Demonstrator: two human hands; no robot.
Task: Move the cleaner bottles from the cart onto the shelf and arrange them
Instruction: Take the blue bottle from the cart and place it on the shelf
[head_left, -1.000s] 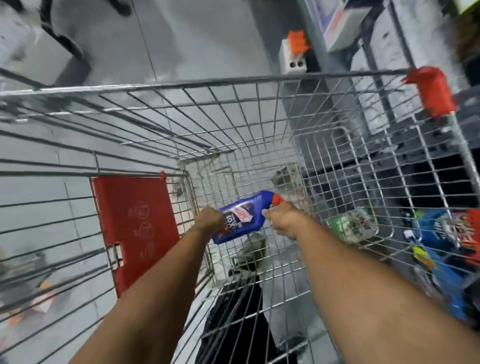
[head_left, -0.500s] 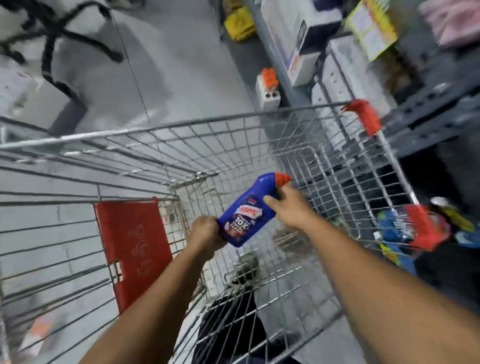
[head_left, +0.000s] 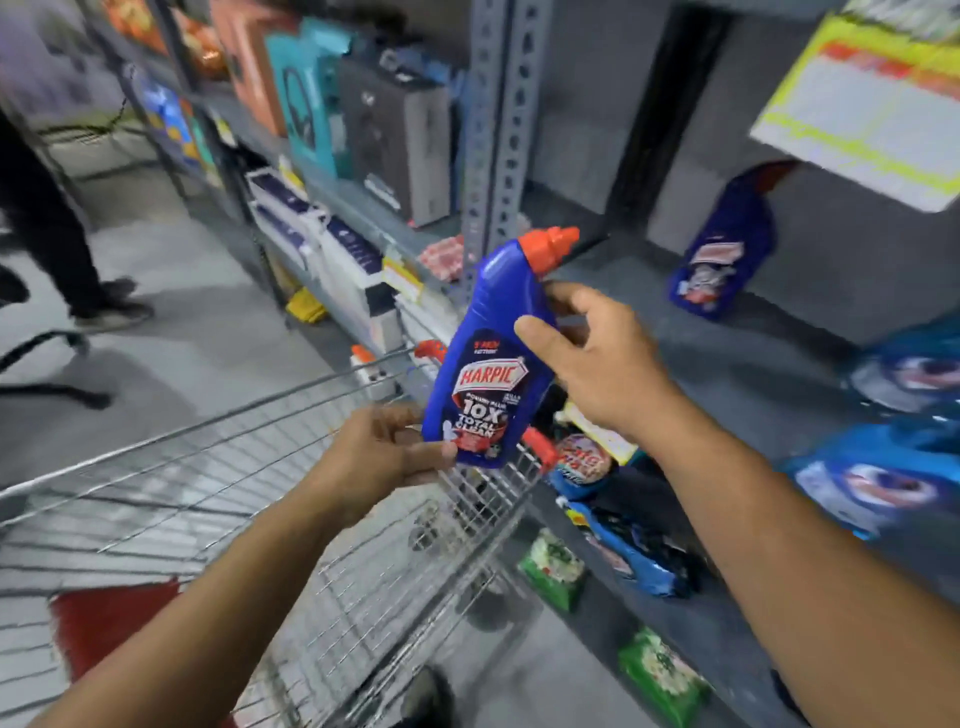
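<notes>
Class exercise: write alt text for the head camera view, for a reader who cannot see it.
Two bare hands, left hand at the base and right hand near the neck, hold a blue Harpic bottle above a wire cart. A matching bottle stands on the grey shelf beyond.

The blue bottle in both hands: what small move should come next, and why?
Probably carry the blue bottle rightward to the shelf and stand it beside the bottle already there. The left hand holds its base and the right hand its upper body, above the cart.
</notes>
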